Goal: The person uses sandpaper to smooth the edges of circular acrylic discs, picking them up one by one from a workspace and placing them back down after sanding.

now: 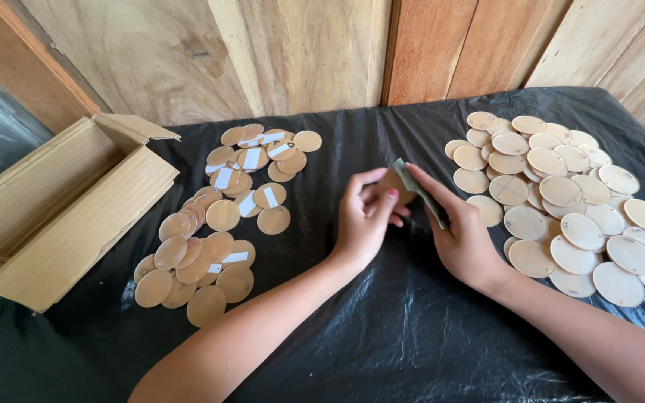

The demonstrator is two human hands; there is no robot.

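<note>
Wooden plank walls back a table covered in black plastic sheeting. At centre, the left hand grasps a round wooden disc, fingers curled around its near edge, holding it raised just above the sheeting. The right hand is closed on a small grey-green sanding pad, pinched between thumb and fingers, with the pad's upper end touching the edge of the disc. To the person's left lies a loose pile of darker tan discs, several bearing white rectangular labels, overlapping one another in a band running from near the wall toward the front. To the right lies a broader spread of paler discs, overlapping and unlabelled on their visible faces. An open cardboard box rests at the far left edge of the table, flaps raised, just beside the darker pile; its contents cannot be seen. Both forearms enter from the bottom of the view.
</note>
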